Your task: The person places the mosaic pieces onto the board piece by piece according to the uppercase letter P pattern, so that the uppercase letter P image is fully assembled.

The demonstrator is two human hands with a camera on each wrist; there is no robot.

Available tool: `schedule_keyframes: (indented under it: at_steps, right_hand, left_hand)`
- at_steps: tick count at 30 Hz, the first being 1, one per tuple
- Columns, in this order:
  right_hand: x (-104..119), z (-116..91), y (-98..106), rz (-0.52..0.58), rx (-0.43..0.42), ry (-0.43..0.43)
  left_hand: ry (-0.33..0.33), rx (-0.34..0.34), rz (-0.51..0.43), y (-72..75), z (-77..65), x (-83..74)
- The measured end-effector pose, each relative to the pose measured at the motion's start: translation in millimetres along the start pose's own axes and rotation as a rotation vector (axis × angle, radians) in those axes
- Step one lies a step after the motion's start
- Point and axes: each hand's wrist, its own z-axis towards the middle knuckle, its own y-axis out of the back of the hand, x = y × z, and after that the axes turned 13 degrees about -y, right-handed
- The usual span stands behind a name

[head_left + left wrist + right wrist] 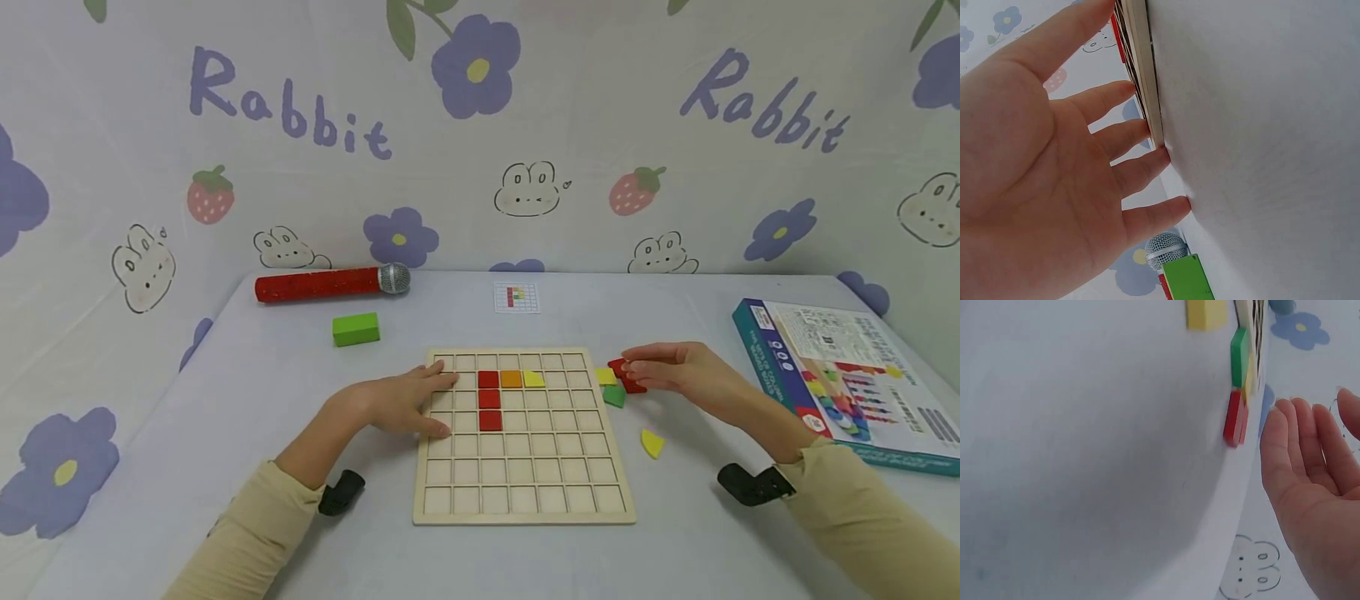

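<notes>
A pale wooden grid board [525,505] lies on the table. Along its left edge my left hand [401,402] rests with spread fingers; in the left wrist view the fingertips touch the frame and table. Three red square tiles [489,399] form a column on the grid, with an orange tile [511,379] and a yellow tile [533,380] beside the top one. My right hand [686,372] hovers over loose red tiles [1234,419] right of the board, fingers extended and holding nothing. A green tile [614,396] and a yellow tile [605,377] lie close by.
Nearer the front lies another yellow piece [652,444]. A red microphone [322,285] and a green block [356,329] are at the back left. Behind the board is a small pattern card [517,297]. A flat toy box [885,367] lies at the right.
</notes>
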Motion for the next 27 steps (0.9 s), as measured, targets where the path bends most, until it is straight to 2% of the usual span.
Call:
schedule_keyframes:
  at_steps: [6, 13, 23, 27]
  right_hand:
    - [-12, 4, 10, -0.069, -0.062, 0.014]
    - [-17, 11, 11, -0.14, -0.111, 0.02]
    - [-9, 18, 4, -0.269, -0.144, 0.065]
    - [-8, 18, 4, -0.304, -0.104, 0.1]
  left_hand:
    - [-0.004, 0.0, -0.007, 0.3, -1.4, -0.1]
    - [-0.002, -0.001, 0.003, -1.6, -0.7, 0.9]
    - [0.0, -0.004, 0.009, -1.9, 0.0, 1.2]
    - [0.004, -0.006, 0.013, -1.0, -0.2, 0.7]
